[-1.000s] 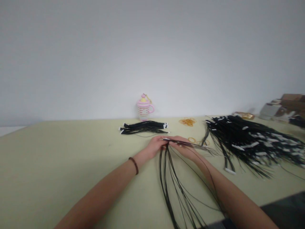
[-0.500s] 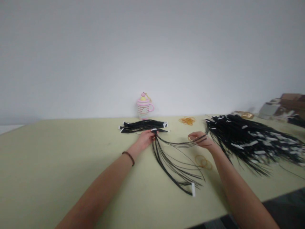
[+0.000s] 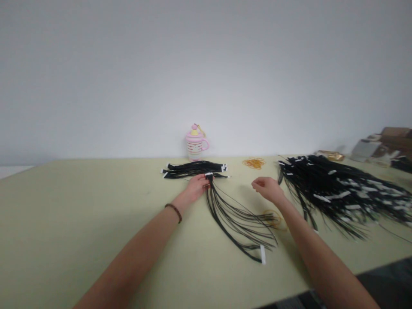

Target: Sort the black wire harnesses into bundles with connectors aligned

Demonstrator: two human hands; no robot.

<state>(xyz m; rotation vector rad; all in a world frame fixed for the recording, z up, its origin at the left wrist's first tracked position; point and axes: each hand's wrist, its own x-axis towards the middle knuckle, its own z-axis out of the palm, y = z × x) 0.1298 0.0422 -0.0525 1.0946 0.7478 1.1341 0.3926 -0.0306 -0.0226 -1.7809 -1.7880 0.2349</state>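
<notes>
My left hand (image 3: 195,189) is closed around the upper end of a black wire harness (image 3: 230,214), just below its white connector. The harness's loose wires fan out across the table toward the lower right, where a second white connector (image 3: 263,254) lies at the end of one branch. Above the table to the right, my right hand (image 3: 268,189) is curled with thumb and fingertips together. Whatever it pinches, if anything, is too small to make out. A few yellow rubber bands (image 3: 279,224) lie under the wire ends, below the right hand.
Bundled black harnesses (image 3: 193,168) lie behind my left hand, before a pink-lidded mug (image 3: 195,145) at the wall. A pile of rubber bands (image 3: 254,162) is at the back. A large heap of harnesses (image 3: 334,189) covers the right side, with boxes (image 3: 370,148) beyond.
My right hand has let go of the wires it held, and they have dropped onto the table among the others. It has shifted slightly left. My left hand stays on the harness.
</notes>
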